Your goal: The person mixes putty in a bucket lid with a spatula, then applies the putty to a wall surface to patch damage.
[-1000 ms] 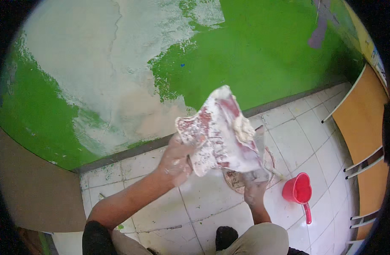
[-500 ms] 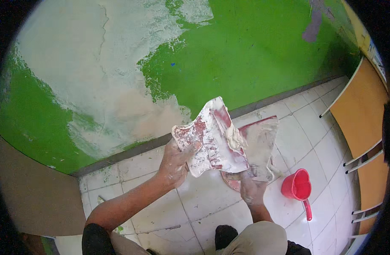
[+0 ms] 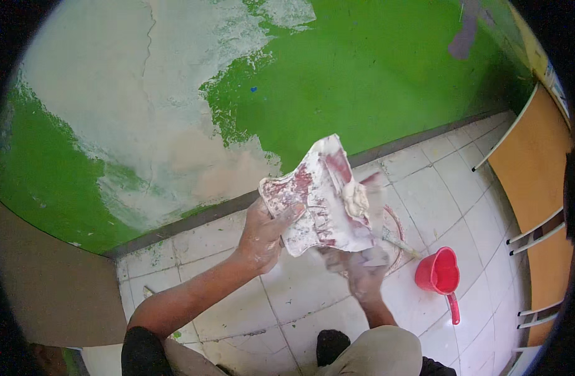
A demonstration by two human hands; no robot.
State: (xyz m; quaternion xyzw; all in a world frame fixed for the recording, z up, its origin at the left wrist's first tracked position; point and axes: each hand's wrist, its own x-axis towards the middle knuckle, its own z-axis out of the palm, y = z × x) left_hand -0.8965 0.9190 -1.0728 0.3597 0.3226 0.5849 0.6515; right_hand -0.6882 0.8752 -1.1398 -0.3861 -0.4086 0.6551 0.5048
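Observation:
My left hand (image 3: 257, 237) is closed round the waisted end of a red plastic putty spreader (image 3: 303, 210), thumb on top. White putty coats the blade, and a thick cream lump of putty (image 3: 356, 200) sits by its right edge. Just below and behind it, my right hand (image 3: 366, 279) grips a second putty spreader (image 3: 376, 199), smeared by motion and largely hidden by the first. Dried putty whitens the fingers of both hands.
A round container rim (image 3: 398, 229) with a stick-like tool (image 3: 400, 243) shows on the tiled floor (image 3: 325, 294). Right of it stands a pink dipper (image 3: 438, 272). Ahead is a green wall (image 3: 362, 75) with a cracked, whitish putty patch (image 3: 112, 88). Orange-topped tables (image 3: 532, 156) line the right.
The right-hand spreader has swung left and in behind the other one, uncovering the container rim and stick. My left hand and its spreader have shifted slightly right and up.

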